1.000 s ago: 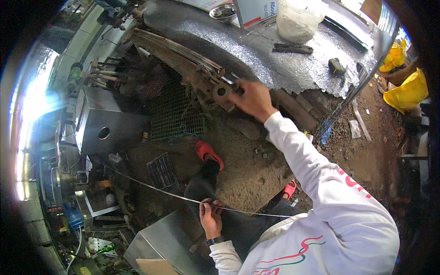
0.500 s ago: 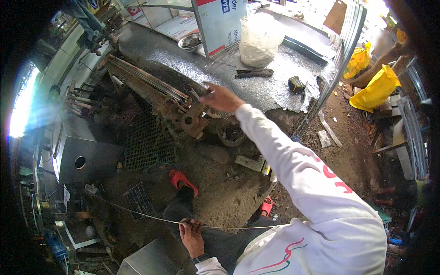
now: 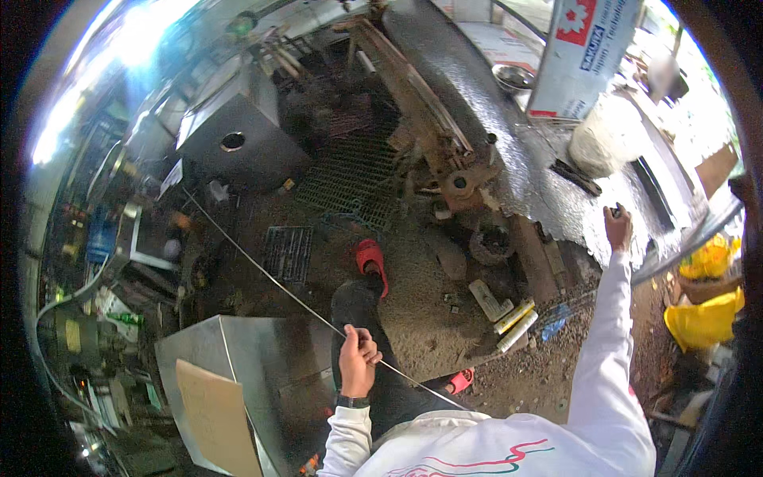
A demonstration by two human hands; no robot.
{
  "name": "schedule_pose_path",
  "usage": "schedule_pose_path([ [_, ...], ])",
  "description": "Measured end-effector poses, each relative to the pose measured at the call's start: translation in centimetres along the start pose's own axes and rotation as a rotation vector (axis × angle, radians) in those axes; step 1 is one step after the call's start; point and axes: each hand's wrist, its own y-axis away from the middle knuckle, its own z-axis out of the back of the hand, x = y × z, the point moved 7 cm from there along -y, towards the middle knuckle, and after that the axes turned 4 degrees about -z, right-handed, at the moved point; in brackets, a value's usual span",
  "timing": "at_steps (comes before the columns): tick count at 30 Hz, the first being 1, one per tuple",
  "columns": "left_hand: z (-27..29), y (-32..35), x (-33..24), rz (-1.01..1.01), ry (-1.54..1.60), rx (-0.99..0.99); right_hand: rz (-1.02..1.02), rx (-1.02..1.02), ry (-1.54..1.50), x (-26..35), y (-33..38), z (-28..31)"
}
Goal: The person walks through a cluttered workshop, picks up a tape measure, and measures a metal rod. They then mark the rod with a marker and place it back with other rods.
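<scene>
My left hand [image 3: 359, 362] is closed round a long thin metal rod [image 3: 266, 274], which slants across my lap from the upper left down to my right side. Stretched far out to the right, my right hand [image 3: 619, 232] is closed on a small dark tape measure [image 3: 616, 211] on the shiny metal sheet [image 3: 548, 208]; most of it is hidden by the fingers. Just beyond that hand lie a dark flat bar [image 3: 575, 176] and a whitish plastic-wrapped bundle [image 3: 602, 137].
A rusty beam [image 3: 421, 111] carrying pipes runs toward a flanged metal piece [image 3: 461, 184]. At left stand a grey metal box [image 3: 246, 151] with a round hole and a sheet-metal box [image 3: 195, 350] near my knee. A metal grate [image 3: 342, 179] lies on the dirt floor. Yellow bags [image 3: 707, 319] are at far right.
The view has swung left. My right hand has moved from beside the pipe ends over to the tape measure on the sheet and closed on it. My left hand still holds the rod, now more slanted.
</scene>
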Motion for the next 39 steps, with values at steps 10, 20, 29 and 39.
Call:
schedule_pose_path([
  [10,-7.9,6.8,6.5,0.143,0.01,0.05,0.739,1.243,-0.916,29.7,37.9,10.3],
  [20,-4.2,9.8,8.7,0.289,0.05,0.013,0.7,1.381,-0.796,23.9,42.8,10.6],
  [29,-2.0,7.3,7.0,0.308,0.2,0.12,-0.036,1.514,-0.559,-0.8,45.9,6.5],
  [39,-2.2,6.1,10.0,-0.138,0.257,-0.093,-0.157,1.404,-1.095,19.6,42.8,8.0],
])
